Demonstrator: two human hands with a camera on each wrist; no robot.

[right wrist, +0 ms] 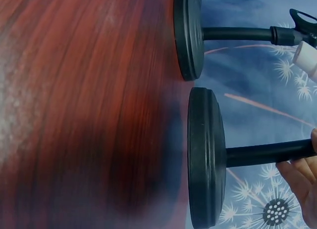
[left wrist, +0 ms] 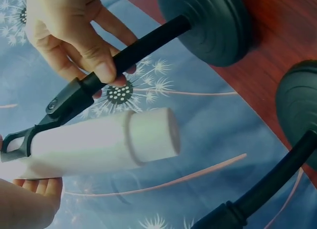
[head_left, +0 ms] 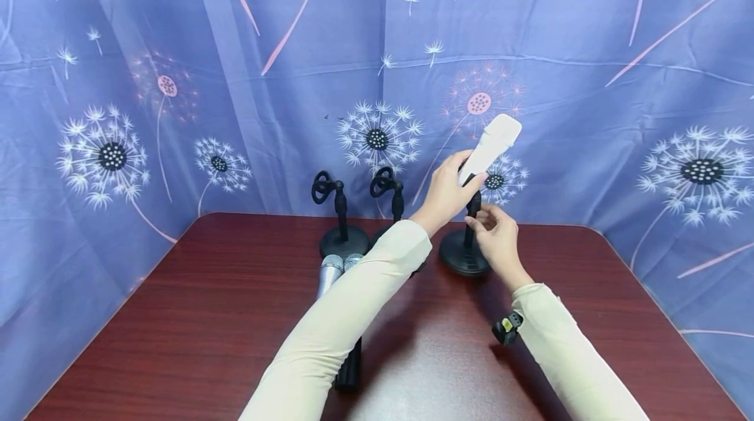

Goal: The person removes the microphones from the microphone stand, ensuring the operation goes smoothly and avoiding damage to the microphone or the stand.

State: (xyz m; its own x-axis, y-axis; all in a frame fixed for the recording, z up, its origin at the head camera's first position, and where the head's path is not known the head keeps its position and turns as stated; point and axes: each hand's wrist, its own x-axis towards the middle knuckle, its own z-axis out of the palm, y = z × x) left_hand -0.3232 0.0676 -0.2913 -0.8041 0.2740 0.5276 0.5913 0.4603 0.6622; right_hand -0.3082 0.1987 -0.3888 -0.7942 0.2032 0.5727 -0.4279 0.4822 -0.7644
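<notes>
A white microphone [head_left: 492, 143] tilts up and to the right in my left hand [head_left: 446, 190], whose fingers grip its body. In the left wrist view, the black clip [left wrist: 30, 141] of the rightmost stand goes around the microphone [left wrist: 99, 146] near the left hand [left wrist: 32, 204]. My right hand [head_left: 499, 239] pinches the pole of that desk microphone stand [head_left: 465, 256] just below the clip joint. The round base [right wrist: 207, 160] of the stand is upright at the table's back part, and the right hand [right wrist: 303, 182] shows at the pole's upper end.
Two more black stands with ring clips, a left one [head_left: 341, 237] and a middle one [head_left: 396, 201], stand at the back. Silver microphones [head_left: 331, 267] lie on the dark red table [head_left: 235, 316], partly hidden by my left sleeve. A patterned blue curtain [head_left: 283, 113] hangs behind.
</notes>
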